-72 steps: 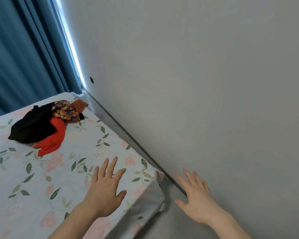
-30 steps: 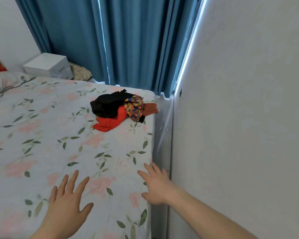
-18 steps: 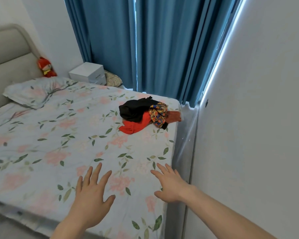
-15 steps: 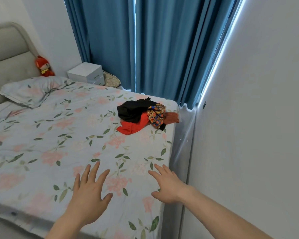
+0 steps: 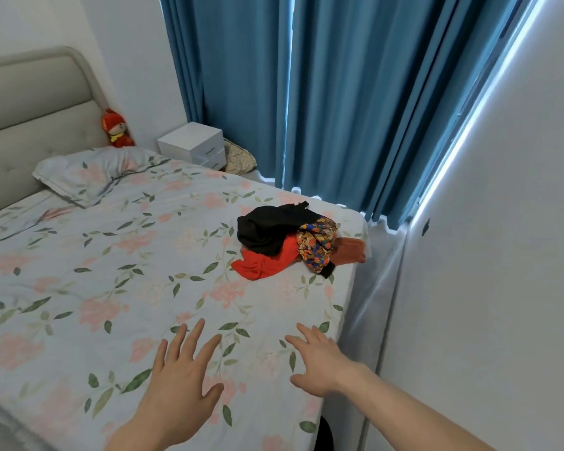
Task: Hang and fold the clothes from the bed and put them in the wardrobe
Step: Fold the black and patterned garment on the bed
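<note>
A small pile of clothes lies near the far right corner of the bed [image 5: 118, 288]: a black garment [image 5: 267, 229] on top, a red one [image 5: 264, 263] under it, a colourful patterned piece [image 5: 318, 244] and a rust-brown piece [image 5: 349, 252] at the right. My left hand [image 5: 183, 379] and my right hand [image 5: 319, 361] hover over the floral sheet at the near edge, fingers spread, holding nothing. Both are well short of the pile. No wardrobe is in view.
A white wall [image 5: 489, 255] runs close along the bed's right side, leaving a narrow gap. Blue curtains [image 5: 323, 92] hang behind the bed. A pillow [image 5: 88, 174], a padded headboard [image 5: 30, 118], a red plush toy [image 5: 116, 128] and a white nightstand [image 5: 194, 144] stand at the far left.
The view has swung left from the wall to take in the whole bed. Both hands stay open and have kept reaching forward over the sheet.
</note>
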{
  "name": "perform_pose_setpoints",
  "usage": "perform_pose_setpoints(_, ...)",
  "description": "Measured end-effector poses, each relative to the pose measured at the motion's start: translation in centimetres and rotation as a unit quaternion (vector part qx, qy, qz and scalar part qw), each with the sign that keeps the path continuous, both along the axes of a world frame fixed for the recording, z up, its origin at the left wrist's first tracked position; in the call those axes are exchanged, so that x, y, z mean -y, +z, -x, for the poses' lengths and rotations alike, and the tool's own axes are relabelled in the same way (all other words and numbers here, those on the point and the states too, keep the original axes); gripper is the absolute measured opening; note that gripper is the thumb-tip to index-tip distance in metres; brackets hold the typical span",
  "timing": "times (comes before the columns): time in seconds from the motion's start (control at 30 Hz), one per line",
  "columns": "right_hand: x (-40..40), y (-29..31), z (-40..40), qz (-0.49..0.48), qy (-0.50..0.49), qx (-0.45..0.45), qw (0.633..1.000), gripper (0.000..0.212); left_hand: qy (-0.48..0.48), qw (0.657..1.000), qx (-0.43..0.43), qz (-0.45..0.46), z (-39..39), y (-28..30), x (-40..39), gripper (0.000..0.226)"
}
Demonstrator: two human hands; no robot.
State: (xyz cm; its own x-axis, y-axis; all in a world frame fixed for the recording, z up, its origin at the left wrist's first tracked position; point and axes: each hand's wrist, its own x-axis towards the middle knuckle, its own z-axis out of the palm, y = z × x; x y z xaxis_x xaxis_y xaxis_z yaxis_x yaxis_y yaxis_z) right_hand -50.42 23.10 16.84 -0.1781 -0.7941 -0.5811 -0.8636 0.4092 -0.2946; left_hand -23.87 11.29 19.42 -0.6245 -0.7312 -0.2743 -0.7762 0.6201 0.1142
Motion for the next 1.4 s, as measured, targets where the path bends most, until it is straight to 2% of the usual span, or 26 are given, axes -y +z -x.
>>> perform_pose_setpoints(0.17, 7.8, -3.6, 12.2, -0.019, 0.060, -0.025, 0.998, 0.084, 0.062, 0.997, 0.038, -0.022, 8.9, -1.6, 5.5, 0.080)
perform_pose_setpoints(0.3, 13.1, -4.2, 19.8, -0.025, 0.097, -0.023, 0.995, 0.086, 0.103, 0.992, 0.060, -0.028, 15.3, -1.7, 9.2, 0.080)
perform_pose_setpoints(0.63, 15.6, -4.2, 29.3, -0.025, 0.102, 0.009, 0.994, 0.087, 0.093, 0.993, 0.062, -0.048, 27.5, -2.6, 13.9, 0.080)
perform_pose_setpoints(0.8, 16.7, -4.0, 31.5, -0.039, 0.106, 0.000, 0.994, 0.088, 0.113, 0.991, 0.050, -0.046, 28.1, -2.7, 14.5, 0.080)
perform_pose_setpoints(1.17, 17.0, 0.4, 25.7, -0.001, 0.119, -0.001, 0.993, 0.087, 0.149, 0.987, 0.030, -0.055, 21.6, -2.1, 12.4, 0.072)
perform_pose_setpoints(1.4, 16.9, 1.1, 27.3, 0.007, 0.093, 0.006, 0.996, 0.088, 0.134, 0.987, 0.028, -0.089, 23.5, -3.4, 13.1, 0.073)
